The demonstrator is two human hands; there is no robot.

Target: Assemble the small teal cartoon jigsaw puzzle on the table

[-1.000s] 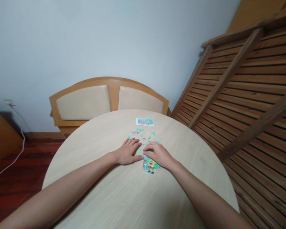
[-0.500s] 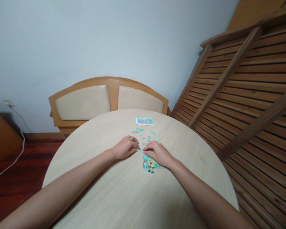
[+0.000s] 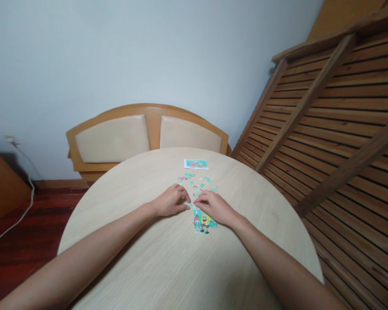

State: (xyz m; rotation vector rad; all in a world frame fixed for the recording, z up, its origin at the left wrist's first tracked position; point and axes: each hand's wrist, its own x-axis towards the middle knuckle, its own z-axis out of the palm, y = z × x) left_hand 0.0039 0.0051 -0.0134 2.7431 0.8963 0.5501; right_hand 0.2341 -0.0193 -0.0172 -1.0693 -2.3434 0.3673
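Note:
On the round table lies a partly joined jigsaw puzzle (image 3: 205, 221), showing a yellow cartoon figure on turquoise. My right hand (image 3: 215, 206) rests over its upper right part and hides some of it. Thumb and fingertips there are closed together at the puzzle's top left edge; whatever they pinch is too small to make out. Left of the puzzle, my left hand (image 3: 173, 201) has its thumb and forefinger curled around a small green puzzle piece (image 3: 189, 205). The fingertips of both hands are close together but apart.
Loose puzzle pieces (image 3: 189, 175) are scattered beyond my hands. Behind them lies a picture card (image 3: 196, 164) with cartoon figures. The pale table (image 3: 132, 267) stands against a padded headboard (image 3: 116, 138). A slatted wooden frame (image 3: 336, 125) leans at the right.
My left thumb has shifted slightly right and closed toward the green puzzle piece. My right hand has hardly moved, and more of the puzzle's top left shows.

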